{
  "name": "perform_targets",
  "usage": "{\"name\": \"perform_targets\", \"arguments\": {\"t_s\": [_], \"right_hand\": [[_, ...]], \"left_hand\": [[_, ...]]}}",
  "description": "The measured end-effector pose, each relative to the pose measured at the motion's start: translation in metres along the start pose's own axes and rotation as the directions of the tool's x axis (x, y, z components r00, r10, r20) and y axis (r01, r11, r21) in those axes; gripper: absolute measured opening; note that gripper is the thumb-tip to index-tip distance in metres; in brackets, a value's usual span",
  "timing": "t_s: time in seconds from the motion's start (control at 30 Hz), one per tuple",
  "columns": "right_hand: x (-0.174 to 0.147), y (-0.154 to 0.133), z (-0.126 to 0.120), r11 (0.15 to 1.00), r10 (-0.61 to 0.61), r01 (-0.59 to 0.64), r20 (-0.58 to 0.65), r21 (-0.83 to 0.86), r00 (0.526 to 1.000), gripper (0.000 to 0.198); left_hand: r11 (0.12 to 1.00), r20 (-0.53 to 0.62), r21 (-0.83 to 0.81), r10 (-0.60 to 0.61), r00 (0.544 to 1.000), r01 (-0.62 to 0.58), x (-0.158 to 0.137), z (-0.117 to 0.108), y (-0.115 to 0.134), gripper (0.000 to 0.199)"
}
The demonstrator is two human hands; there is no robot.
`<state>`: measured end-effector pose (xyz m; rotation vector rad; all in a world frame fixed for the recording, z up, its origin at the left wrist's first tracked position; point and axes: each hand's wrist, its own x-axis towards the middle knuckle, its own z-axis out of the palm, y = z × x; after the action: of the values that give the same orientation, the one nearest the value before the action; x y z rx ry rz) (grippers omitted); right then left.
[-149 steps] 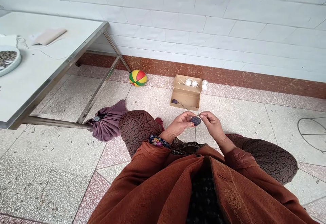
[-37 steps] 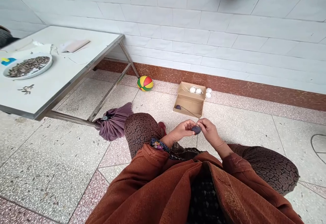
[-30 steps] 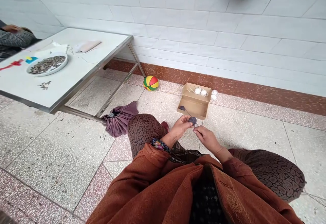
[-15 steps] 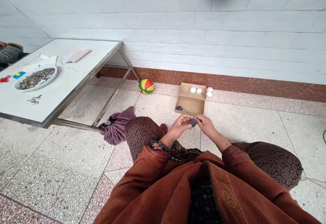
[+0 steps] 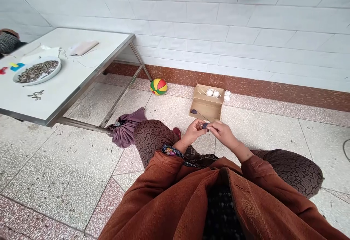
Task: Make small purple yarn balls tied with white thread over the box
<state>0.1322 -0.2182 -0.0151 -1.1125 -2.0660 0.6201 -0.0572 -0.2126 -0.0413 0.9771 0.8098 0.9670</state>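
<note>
A small, round, dark purple crochet piece (image 5: 205,125) is pinched between my two hands above the floor. My left hand (image 5: 193,132) grips its left side with thumb and fingers. My right hand (image 5: 222,132) is closed at its right edge, fingertips together; whether a hook is also in them I cannot make out. A thin dark yarn (image 5: 202,116) runs from near my fingers down to a dark yarn ball (image 5: 194,111) inside the open cardboard box (image 5: 206,109). White yarn balls (image 5: 212,93) rest in the box's lid.
More white balls (image 5: 226,95) lie beside the box at the wall. A colourful ball (image 5: 158,86) and a purple cloth bag (image 5: 128,129) are on the floor. On the left table (image 5: 79,72) stands a white plate (image 5: 41,81) of seeds. A person's sleeve (image 5: 10,42) shows behind it.
The crochet piece has turned from showing its round face to a narrower, edge-on look. My right fingers have moved in over it. The view has shifted slightly.
</note>
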Motion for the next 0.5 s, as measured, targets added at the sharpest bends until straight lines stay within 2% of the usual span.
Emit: {"name": "perform_targets", "arguments": {"t_s": [0.13,0.27,0.37,0.5], "right_hand": [[0.017,0.015,0.003,0.992,0.112,-0.107,-0.089,0.061,0.990,0.027],[0.012,0.025,0.018,0.978,0.189,-0.179,-0.085,0.107,0.978,0.034],[0.006,0.022,0.021,0.982,0.168,-0.162,-0.067,0.097,0.983,0.034],[0.018,0.008,0.004,0.995,0.049,-0.044,-0.063,0.087,0.997,0.023]], "left_hand": [[0.994,0.111,-0.107,-0.012,0.994,0.024,-0.003,0.002,0.002,0.046],[0.964,0.018,-0.267,0.013,1.000,-0.008,0.003,0.003,0.006,0.050],[0.969,-0.021,-0.246,0.003,1.000,-0.008,0.017,0.001,0.016,0.051],[0.995,-0.003,-0.097,0.028,1.000,-0.028,0.046,-0.006,0.041,0.050]]}}
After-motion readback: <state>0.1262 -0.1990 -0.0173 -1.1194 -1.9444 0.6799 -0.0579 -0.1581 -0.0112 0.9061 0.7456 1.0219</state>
